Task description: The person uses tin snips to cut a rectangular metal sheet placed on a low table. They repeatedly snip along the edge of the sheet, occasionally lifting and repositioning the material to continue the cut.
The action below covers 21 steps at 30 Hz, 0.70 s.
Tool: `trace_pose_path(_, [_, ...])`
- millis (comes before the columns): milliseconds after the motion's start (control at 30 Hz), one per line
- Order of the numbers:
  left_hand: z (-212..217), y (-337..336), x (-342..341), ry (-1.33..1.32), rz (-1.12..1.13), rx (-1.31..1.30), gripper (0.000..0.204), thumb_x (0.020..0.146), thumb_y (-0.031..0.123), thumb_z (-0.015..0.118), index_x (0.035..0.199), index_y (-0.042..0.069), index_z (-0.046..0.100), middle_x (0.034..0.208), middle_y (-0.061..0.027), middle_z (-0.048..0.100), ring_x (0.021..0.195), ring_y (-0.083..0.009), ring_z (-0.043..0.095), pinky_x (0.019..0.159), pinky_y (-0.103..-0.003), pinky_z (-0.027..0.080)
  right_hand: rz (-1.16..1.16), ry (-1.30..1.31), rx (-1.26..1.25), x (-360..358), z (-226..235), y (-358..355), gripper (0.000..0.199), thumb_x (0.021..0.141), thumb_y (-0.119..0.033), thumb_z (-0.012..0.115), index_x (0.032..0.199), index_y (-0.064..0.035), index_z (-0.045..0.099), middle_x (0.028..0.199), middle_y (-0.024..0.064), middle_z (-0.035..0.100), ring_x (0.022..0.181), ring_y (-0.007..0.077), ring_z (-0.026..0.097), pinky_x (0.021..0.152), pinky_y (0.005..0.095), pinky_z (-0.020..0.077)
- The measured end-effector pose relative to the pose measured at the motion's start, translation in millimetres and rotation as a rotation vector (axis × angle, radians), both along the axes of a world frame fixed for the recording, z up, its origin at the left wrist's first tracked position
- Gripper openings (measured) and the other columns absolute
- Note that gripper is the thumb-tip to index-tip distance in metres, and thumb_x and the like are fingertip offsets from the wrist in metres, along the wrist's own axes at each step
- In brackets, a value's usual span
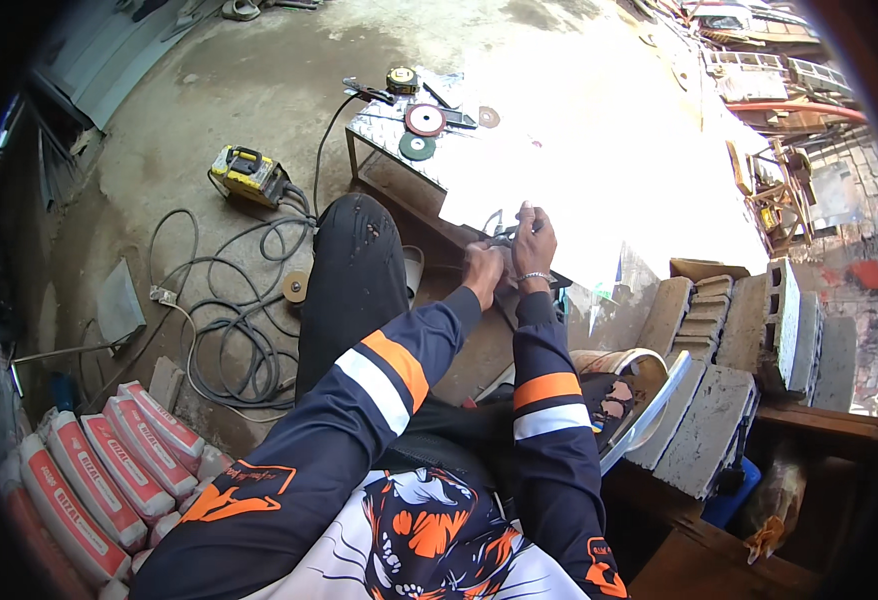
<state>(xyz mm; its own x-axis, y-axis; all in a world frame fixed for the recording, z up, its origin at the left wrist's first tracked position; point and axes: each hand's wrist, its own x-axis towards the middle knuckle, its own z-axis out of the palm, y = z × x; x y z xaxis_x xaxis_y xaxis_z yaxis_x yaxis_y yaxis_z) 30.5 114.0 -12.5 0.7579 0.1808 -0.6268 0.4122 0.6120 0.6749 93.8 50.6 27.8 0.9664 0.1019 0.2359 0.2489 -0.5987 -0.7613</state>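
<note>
At the near edge of a sunlit metal bench (399, 150), my left hand (484, 270) is closed around a small dark tool (502, 240) with a bright metal part; its exact kind is hidden by my fingers. Beside it, touching the same spot, my right hand (534, 245) is closed in a pinch, and I cannot make out what lies between its fingers. Farther back on the bench are a reddish-brown grinding disc (425, 119), a green disc (417, 147), a thin brown disc (489, 117), a yellow-and-black tape measure (402, 80) and a dark clamp (367, 92) with a cable.
A yellow welding machine (249, 175) stands on the concrete floor, left of the bench, near coiled cables (249, 360) and a tan disc (296, 286). Red-and-white bags (89, 480) are stacked near left. Concrete blocks (704, 430) and a white bucket (649, 430) crowd my right side.
</note>
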Motion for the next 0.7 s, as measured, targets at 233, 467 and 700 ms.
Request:
trace_pose_path(233, [-27,9,32,0.005,0.272,-0.923,0.031,0.107,0.019,0.036,0.122,-0.001,0.053,0.116,-0.0194,0.063,0.111,-0.0336,0.062,0.099,-0.051,0.052,0.054,0.1,-0.143,-23,16,-8,0.043,0.104,-0.037,0.045,0.098,0.0,0.068,0.089,0.0228,0.071,0.085,0.0411,0.068,0.075,0.0475,0.0522])
trace_pose_path(467, [-77,16,14,-0.24,0.051,-1.125,0.03,0.108,0.034,0.04,0.096,0.012,0.058,0.073,-0.0009,0.06,0.061,-0.0141,0.06,0.053,-0.03,0.052,0.093,0.099,-0.11,-13,22,13,0.037,0.101,-0.03,0.046,0.091,-0.0003,0.065,0.084,0.023,0.067,0.081,0.041,0.066,0.073,0.0482,0.0497])
trace_pose_path(700, [-8,-8,11,0.005,0.103,-0.945,0.039,0.104,0.048,0.047,0.088,0.015,0.06,0.072,0.0035,0.059,0.064,-0.0124,0.062,0.057,-0.03,0.053,0.022,0.099,-0.071,-3,15,-22,0.034,0.1,-0.029,0.047,0.094,0.0003,0.065,0.081,0.0221,0.066,0.074,0.039,0.064,0.068,0.0455,0.0493])
